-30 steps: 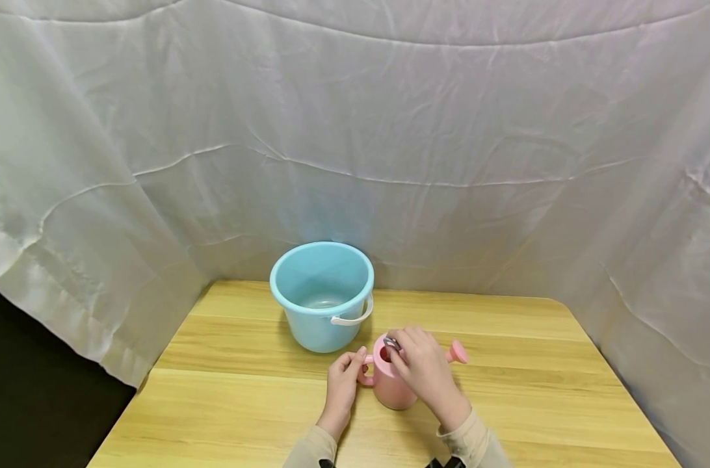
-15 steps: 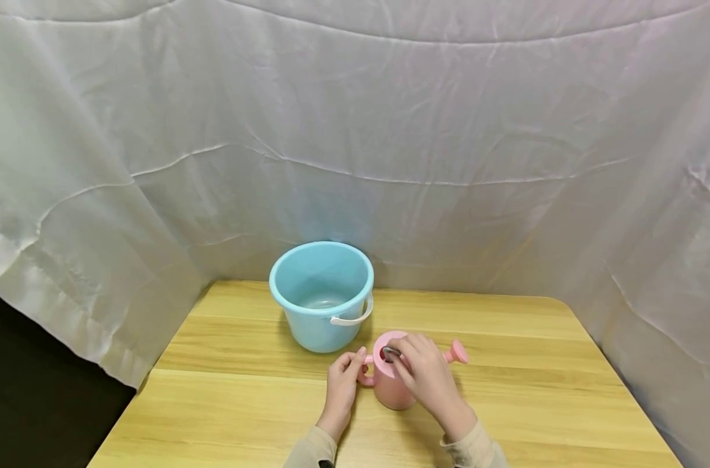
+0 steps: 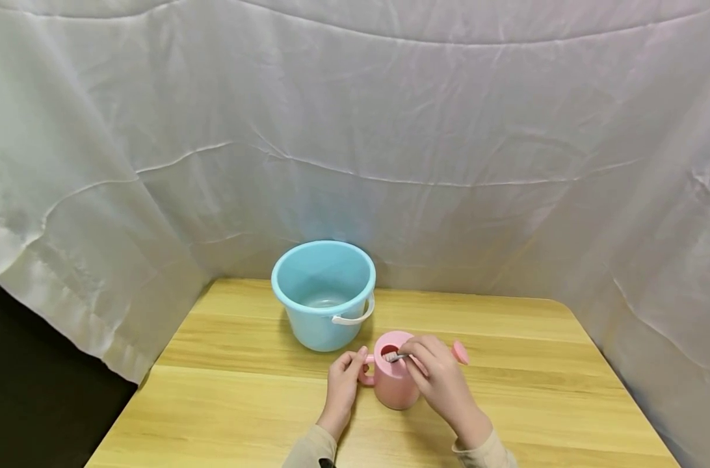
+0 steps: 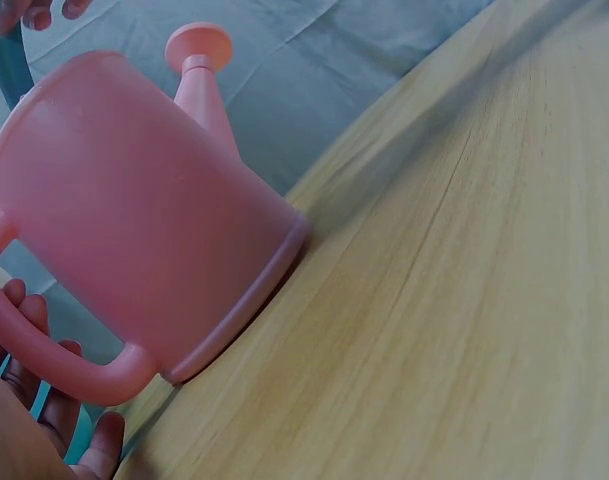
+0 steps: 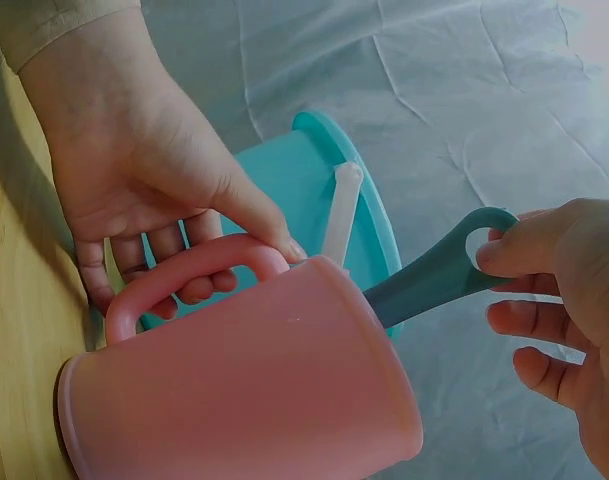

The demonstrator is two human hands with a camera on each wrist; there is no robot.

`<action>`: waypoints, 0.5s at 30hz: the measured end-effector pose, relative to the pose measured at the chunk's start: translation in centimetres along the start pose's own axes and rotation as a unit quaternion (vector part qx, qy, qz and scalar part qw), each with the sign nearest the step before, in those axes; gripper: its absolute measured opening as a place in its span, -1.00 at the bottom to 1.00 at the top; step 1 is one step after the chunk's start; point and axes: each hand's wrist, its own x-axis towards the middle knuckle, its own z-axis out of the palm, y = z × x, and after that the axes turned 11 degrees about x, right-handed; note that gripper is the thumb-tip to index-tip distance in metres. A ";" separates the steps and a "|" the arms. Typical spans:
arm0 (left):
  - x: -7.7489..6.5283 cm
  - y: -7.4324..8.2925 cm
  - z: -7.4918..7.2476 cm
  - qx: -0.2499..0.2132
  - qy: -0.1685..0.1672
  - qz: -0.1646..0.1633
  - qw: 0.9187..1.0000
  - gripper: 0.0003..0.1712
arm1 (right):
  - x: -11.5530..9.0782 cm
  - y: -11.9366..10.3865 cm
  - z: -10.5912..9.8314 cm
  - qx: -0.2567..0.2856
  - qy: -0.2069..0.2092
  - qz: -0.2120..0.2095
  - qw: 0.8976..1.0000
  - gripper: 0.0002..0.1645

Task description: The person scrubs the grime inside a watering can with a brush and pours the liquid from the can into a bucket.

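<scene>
The right hand [image 3: 441, 383] pinches the teal tool [image 5: 424, 282], unreleased and only partly inside the watering can [image 3: 393, 390], which the left hand [image 3: 341, 386] beside it grips.

Beige sleeves [image 3: 311, 447], bare fingers [image 3: 342, 361], small dark piece [image 3: 326, 463] at left cuff [image 3: 324, 434]

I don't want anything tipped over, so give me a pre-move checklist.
1. Pink cylindrical plastic watering can upright on the pale wooden table: ok.
2. Left hand, grip round the can's curved pink handle: ok.
3. Right hand, grip on the teal plastic-looking loop-ended tool: ok.
4. Tool's far end touching nothing inside the can: cannot tell; wrist views hide it.
5. Light-blue round plastic bucket standing apart from the can: ok.
6. Bucket's white handle clear of the can: ok.
</scene>
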 end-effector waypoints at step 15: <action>0.1 0.0 0.1 0.000 0.000 -0.003 1.000 -0.49 | 0.2 -0.5 -0.7 0.006 0.027 -0.029 0.999 -0.72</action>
